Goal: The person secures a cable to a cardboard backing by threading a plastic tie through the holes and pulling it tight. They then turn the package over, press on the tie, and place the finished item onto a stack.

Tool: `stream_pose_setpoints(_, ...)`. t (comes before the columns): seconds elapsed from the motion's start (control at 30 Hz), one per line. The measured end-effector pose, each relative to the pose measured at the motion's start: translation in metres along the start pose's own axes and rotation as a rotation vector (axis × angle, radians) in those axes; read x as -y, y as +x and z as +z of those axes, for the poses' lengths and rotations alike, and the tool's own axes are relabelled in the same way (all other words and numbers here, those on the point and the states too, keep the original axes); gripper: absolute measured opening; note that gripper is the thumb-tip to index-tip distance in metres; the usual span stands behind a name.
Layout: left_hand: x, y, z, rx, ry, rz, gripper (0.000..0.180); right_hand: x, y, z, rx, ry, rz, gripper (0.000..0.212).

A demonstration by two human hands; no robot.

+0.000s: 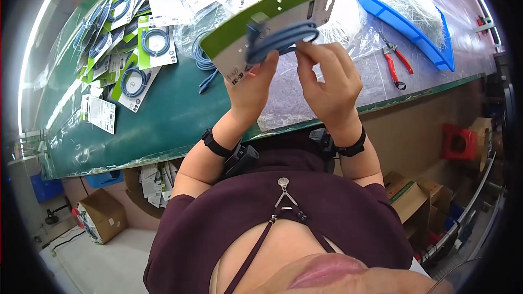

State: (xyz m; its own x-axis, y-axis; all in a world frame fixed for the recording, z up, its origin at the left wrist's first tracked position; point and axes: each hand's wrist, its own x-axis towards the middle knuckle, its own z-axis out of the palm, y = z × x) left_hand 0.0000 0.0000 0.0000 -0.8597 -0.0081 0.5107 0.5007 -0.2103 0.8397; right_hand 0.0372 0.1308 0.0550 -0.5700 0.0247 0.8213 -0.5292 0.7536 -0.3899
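My left hand (251,91) is closed on a green and white cardboard card (234,38), held tilted above the table. A coil of blue-grey cable (283,40) lies against the card's face, with my left thumb pressed at its lower side. At the coil's right end, my right hand (332,79) has thumb and forefinger pinched together. What sits between those fingertips is too small to make out. On the table just left of my left hand is a loose coil of blue cable (204,61), its plug end pointing toward me.
Several carded cables (156,42) are heaped at the left. Clear plastic bags (201,8) lie behind them. Red-handled cutters (392,71) rest on the right, beside a blue tray (408,31) of thin white strips (406,0). The green table edge (136,160) runs before me.
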Motion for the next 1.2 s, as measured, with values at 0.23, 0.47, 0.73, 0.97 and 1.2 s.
stream_pose_setpoints(0.23,-0.014,0.009,0.006,-0.110,-0.526,-0.402,0.039,-0.004,0.006,0.006,-0.014,-0.062,-0.035,0.022)
stream_pose_setpoints(0.47,-0.011,0.008,0.006,-0.139,-0.530,-0.384,0.038,-0.002,0.003,0.005,0.019,-0.053,-0.036,0.022)
stream_pose_setpoints(0.73,-0.007,0.006,0.007,-0.118,-0.449,-0.282,0.037,0.000,0.002,0.004,0.040,-0.054,-0.025,0.021)
stream_pose_setpoints(0.97,-0.003,0.004,0.006,-0.127,-0.352,-0.250,0.037,0.001,0.003,0.004,0.045,-0.053,-0.025,0.021)
stream_pose_setpoints(1.2,0.003,0.001,0.003,-0.133,-0.304,-0.212,0.037,0.000,0.004,0.004,0.050,-0.061,-0.031,0.020)
